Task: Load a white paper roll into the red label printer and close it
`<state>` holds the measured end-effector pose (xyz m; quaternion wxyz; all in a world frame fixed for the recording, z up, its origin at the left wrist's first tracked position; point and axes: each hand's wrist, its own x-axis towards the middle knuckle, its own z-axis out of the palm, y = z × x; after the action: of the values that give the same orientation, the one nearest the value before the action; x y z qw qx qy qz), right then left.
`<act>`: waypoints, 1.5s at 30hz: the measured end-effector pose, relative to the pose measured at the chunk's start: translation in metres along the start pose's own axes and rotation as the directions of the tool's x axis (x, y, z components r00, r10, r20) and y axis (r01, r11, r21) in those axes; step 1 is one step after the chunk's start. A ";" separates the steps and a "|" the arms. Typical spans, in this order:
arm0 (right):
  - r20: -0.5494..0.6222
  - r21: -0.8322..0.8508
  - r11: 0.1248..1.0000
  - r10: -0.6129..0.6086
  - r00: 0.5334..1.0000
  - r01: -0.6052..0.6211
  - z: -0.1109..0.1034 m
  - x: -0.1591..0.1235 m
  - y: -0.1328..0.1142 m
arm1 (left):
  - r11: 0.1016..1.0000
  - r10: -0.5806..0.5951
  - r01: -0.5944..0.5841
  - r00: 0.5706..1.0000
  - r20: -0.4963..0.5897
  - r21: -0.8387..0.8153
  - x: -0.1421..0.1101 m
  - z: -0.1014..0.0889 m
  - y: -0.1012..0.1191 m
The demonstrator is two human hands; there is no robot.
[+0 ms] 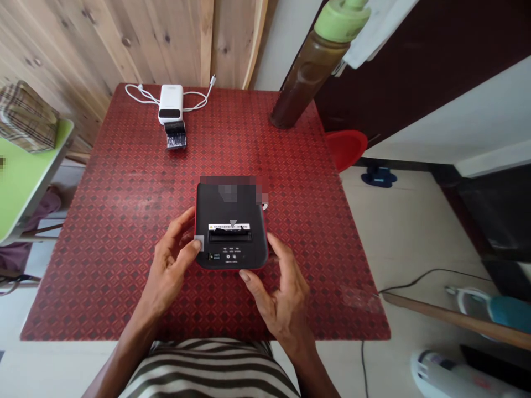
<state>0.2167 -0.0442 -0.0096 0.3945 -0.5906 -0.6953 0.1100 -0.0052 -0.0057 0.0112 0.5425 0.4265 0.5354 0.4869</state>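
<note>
A small black label printer (pixel 232 204) with a red rim is held above the near middle of the table. Its top has a slot with a torn dark edge, a white strip of printed text and a row of small buttons. My left hand (pixel 174 260) is closed on its left side, thumb on the near left corner and fingers around the edge. At the near right corner, my right hand (pixel 282 293) has its fingers along the right side and its thumb at the front edge. The underside is hidden.
On the patterned red table (pixel 124 265) lie a white power bank (pixel 171 102) with a white cable and a small black hinged piece (pixel 176 136). A tall brown bottle (pixel 307 77) with a green cap stands back right. A red stool (pixel 347 149) is beyond the right edge.
</note>
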 end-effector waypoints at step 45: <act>0.451 0.009 0.979 -0.184 0.873 0.202 -0.008 0.129 -0.016 | 0.999 0.041 -0.040 0.999 0.029 -0.028 0.004 0.000 -0.012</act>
<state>0.2114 0.0656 0.0595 0.2204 -0.4844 -0.8250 0.1902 -0.0043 -0.0035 -0.0012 0.5460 0.4370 0.5121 0.4987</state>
